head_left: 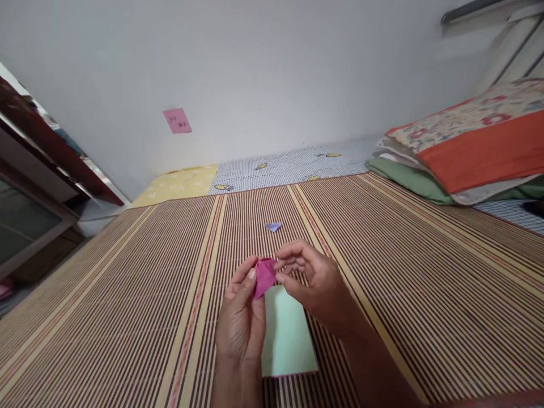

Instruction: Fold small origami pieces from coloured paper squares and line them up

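Note:
A small piece of folded magenta paper is held up above the mat, pinched between the thumb and fingers of my left hand. My right hand is at the paper's right edge, with curled fingers and the thumb and fingertips slightly apart. Whether those fingertips touch the paper is hard to tell. Below both hands lies a light green sheet of paper, partly covered by them. Farther off, a small folded lavender paper piece rests on the mat.
A striped bamboo mat covers the bed. Folded bedding with an orange cover is stacked at the right. A pink note sticks to the white wall behind. Checked cloth shows along the mat's far edge.

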Demonstrator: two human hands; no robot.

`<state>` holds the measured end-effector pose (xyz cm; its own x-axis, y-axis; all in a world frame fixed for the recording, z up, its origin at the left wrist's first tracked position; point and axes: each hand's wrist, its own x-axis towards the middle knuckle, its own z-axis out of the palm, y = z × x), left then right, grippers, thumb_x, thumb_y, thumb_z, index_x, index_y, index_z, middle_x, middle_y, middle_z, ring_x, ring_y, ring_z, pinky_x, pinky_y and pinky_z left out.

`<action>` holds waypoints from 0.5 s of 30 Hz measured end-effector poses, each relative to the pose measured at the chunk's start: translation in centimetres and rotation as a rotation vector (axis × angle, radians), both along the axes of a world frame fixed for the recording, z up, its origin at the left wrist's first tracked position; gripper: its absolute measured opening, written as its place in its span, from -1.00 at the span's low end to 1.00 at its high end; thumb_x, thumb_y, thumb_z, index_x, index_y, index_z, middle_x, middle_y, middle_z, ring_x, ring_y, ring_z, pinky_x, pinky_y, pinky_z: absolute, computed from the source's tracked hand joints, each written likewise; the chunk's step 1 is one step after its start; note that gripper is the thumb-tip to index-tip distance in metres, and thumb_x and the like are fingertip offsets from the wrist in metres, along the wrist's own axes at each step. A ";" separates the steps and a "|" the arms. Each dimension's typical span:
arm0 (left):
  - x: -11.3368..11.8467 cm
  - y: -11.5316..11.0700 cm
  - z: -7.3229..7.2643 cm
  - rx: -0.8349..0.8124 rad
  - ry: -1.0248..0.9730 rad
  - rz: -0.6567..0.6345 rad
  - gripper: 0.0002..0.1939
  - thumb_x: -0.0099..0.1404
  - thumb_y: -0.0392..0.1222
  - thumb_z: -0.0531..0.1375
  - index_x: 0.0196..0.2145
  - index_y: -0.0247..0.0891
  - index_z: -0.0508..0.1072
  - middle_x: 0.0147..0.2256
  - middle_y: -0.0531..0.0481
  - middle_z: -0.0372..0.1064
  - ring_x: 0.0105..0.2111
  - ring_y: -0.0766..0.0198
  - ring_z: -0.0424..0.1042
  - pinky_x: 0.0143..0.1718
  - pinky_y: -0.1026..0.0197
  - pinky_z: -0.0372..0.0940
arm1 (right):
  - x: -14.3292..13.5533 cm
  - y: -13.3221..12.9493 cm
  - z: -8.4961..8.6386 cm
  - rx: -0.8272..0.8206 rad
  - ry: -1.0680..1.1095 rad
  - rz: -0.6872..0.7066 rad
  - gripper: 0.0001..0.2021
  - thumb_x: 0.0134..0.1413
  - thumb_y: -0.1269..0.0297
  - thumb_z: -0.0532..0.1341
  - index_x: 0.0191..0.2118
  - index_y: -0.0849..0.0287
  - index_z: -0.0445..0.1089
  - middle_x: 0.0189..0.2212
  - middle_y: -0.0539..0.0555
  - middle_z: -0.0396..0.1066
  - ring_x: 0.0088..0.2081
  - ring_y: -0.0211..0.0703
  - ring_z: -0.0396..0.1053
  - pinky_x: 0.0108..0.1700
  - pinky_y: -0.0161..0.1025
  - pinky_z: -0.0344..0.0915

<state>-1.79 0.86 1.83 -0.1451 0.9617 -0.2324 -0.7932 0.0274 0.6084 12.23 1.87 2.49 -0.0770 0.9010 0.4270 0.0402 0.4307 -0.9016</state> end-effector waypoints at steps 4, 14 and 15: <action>0.6 -0.4 0.2 0.041 0.040 0.019 -0.72 0.09 -0.47 0.41 -0.20 -0.34 0.65 -0.26 -0.14 0.64 -0.31 0.32 0.62 -0.22 0.41 0.48 | -0.7 -0.2 0.2 0.069 -0.121 -0.049 -0.81 0.05 0.47 0.35 -0.20 0.12 0.45 -0.20 0.03 0.48 -0.12 -0.10 0.45 -0.06 -0.11 0.39; 1.5 -0.9 -0.5 0.076 0.255 0.099 -0.72 0.02 -0.25 0.49 -0.25 -0.22 0.67 -0.28 -0.05 0.62 -0.25 0.22 0.57 -0.13 0.21 0.45 | -1.5 0.3 -0.9 -0.206 0.301 0.045 -0.83 0.06 0.41 0.37 -0.20 0.15 0.47 -0.29 0.02 0.52 -0.20 -0.16 0.53 -0.12 -0.21 0.48; 1.4 -1.0 -0.6 0.088 0.306 0.114 -0.75 0.05 -0.24 0.48 -0.26 -0.21 0.67 -0.28 -0.04 0.61 -0.24 0.22 0.56 -0.13 0.22 0.44 | -1.5 0.3 -0.9 -0.208 0.313 0.040 -0.85 0.06 0.42 0.38 -0.22 0.15 0.48 -0.32 0.01 0.52 -0.22 -0.17 0.53 -0.14 -0.23 0.48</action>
